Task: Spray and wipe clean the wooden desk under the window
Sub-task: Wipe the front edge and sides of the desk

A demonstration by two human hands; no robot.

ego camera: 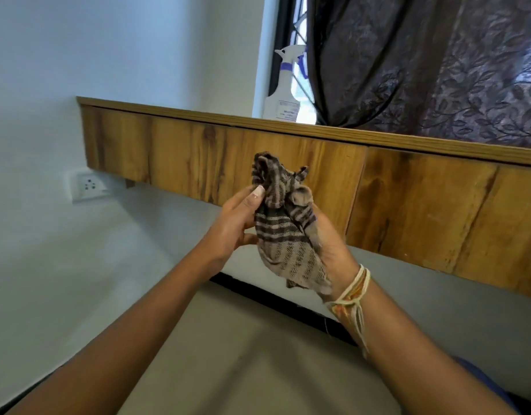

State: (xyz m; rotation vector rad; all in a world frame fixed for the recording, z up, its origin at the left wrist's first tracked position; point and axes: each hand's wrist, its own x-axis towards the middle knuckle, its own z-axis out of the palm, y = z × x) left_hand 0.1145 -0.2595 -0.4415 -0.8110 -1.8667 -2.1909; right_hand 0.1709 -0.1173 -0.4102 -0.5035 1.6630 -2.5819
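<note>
Striped cloth (283,232) is bunched between left hand (231,226) and right hand (330,250), both closed on it; fold a flat pad before wiping the desk (408,187) beyond.

Both forearms are bare, with no sleeves. The right wrist (352,292) wears knotted cream and orange threads with loose ends trailing. The left hand (233,226) shows a long pale thumbnail.
</note>
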